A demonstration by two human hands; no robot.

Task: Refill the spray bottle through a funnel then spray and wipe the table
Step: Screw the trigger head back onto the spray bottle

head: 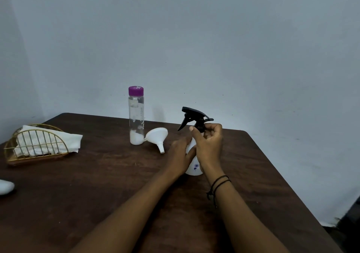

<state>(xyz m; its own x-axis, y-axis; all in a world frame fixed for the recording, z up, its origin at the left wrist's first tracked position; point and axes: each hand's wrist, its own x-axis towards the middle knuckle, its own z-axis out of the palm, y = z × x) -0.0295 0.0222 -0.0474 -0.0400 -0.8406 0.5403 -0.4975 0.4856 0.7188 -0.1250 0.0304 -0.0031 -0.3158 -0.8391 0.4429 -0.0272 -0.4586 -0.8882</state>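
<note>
A white spray bottle (194, 167) with a black trigger head (192, 115) stands upright on the dark wooden table (109, 174), right of centre. My left hand (180, 155) wraps the bottle's body from the left. My right hand (209, 141) grips the black collar under the trigger head. A white funnel (157, 137) lies on its side just left of the hands. Beside it stands a tall clear bottle (136, 120) with a purple cap, holding a little white liquid at the bottom.
A gold wire holder with white napkins (41, 143) sits at the table's left. A white rounded object (5, 186) shows at the left frame edge. A pale wall stands behind the table; the table's right edge runs diagonally.
</note>
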